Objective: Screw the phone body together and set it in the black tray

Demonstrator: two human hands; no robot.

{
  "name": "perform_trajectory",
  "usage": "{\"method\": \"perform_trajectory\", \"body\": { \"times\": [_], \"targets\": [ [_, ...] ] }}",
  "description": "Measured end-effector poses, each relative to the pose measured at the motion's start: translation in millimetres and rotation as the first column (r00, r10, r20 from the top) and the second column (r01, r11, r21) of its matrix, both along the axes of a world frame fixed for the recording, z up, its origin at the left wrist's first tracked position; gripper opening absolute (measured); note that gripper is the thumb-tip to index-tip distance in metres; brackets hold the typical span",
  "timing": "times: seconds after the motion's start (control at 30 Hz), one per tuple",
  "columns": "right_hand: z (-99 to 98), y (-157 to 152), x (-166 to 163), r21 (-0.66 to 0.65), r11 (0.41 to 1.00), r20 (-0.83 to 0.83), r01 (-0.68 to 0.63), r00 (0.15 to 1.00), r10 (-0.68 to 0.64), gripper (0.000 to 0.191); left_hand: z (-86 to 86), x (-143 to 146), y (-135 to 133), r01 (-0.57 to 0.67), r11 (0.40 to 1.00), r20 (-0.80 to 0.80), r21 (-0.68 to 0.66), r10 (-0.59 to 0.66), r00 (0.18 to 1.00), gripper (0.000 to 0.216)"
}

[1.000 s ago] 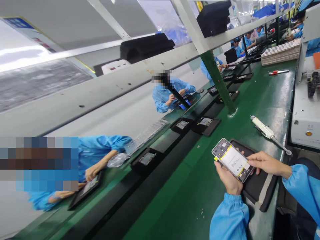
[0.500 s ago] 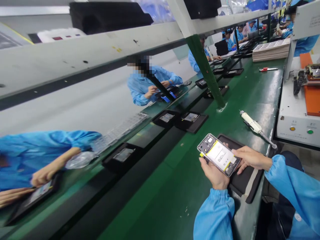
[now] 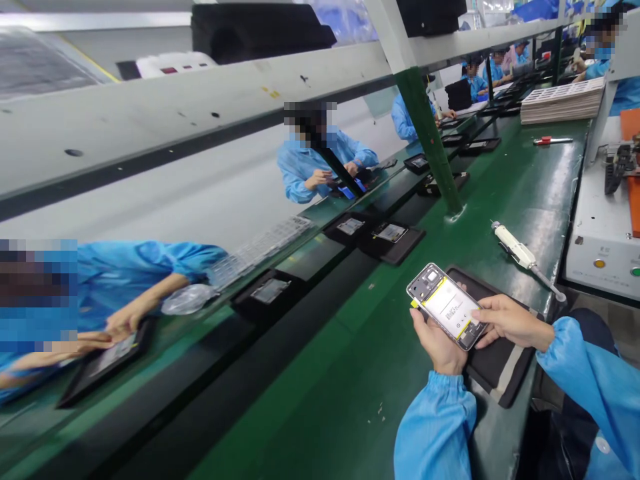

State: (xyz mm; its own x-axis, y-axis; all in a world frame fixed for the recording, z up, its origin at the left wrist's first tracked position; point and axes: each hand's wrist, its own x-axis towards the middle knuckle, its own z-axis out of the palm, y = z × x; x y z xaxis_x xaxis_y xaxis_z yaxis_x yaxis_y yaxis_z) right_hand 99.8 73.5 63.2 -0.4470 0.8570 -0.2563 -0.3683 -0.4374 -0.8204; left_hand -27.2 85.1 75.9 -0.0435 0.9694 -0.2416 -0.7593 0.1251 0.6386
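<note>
Lower right of frame: open-backed silver smartphone chassis with white battery and yellow edge tape [image 3: 447, 306], cradled from below in curled left hand [image 3: 436, 343], pinched at its near end by right hand [image 3: 509, 321], above black rectangular foam tray [image 3: 500, 357]. Probably light, rigid, fragile inside; best held by frame edges.

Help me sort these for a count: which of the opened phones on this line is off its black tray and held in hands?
The opened phone with the white battery, gripped between left hand and right hand above the black tray. The other phones lie in trays on the belt.
</note>
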Motion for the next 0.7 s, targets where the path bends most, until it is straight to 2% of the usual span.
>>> {"method": "perform_trajectory", "body": {
  "times": [0.13, 0.2, 0.23, 0.3, 0.4, 0.47, 0.5, 0.53, 0.6, 0.7],
  "targets": [
    [-0.9, -4, -4, 0.106, 0.993, 0.005, 0.054, 0.998, -0.055, 0.056, 0.4, 0, 1, 0.01, 0.999, -0.008, -0.031, -0.01, 1.0, 0.079],
    [2.1, -6, -1, 0.237, 0.964, 0.083, 0.117, 0.987, -0.141, 0.05, 2.8, 0, 1, 0.008, 1.0, -0.017, -0.023, -0.009, 1.0, 0.079],
    [4.3, -8, 2, 0.338, 0.929, 0.156, 0.15, 0.965, -0.212, 0.045, 4.4, 1, 1, -0.011, 1.0, -0.026, -0.017, 0.011, 1.0, 0.077],
    [8.1, -11, 11, 0.578, 0.799, 0.327, 0.166, 0.85, -0.413, 0.037, 7.5, 2, 0, -0.103, 0.994, -0.085, -0.024, 0.101, 0.991, 0.076],
    [5.2, -18, 21, 0.871, 0.492, 0.401, 0.011, 0.562, -0.723, 0.032, 8.6, 7, -2, -0.266, 0.963, -0.21, -0.036, 0.253, 0.944, 0.077],
    [-3.2, -25, 19, 0.932, 0.317, 0.363, -0.179, 0.394, -0.845, 0.035, 6.4, 12, -2, -0.322, 0.947, -0.27, 0.005, 0.311, 0.911, 0.074],
    [-7.7, -29, 15, 0.921, 0.275, 0.357, -0.276, 0.314, -0.88, 0.037, 5.1, 14, -2, -0.342, 0.939, -0.292, 0.037, 0.338, 0.895, 0.071],
    [-11.5, -33, 9, 0.891, 0.275, 0.372, -0.361, 0.237, -0.897, 0.037, 4.3, 14, -1, -0.362, 0.929, -0.32, 0.073, 0.365, 0.874, 0.067],
    [-14.3, -42, 0, 0.814, 0.353, 0.454, -0.461, 0.127, -0.882, 0.033, 4.6, 11, -1, -0.39, 0.909, -0.385, 0.145, 0.415, 0.824, 0.061],
    [-8.7, -46, 5, 0.769, 0.451, 0.553, -0.453, 0.119, -0.824, 0.033, 8.1, -7, -14, -0.411, 0.89, -0.486, 0.196, 0.452, 0.748, 0.058]
  ]
}}
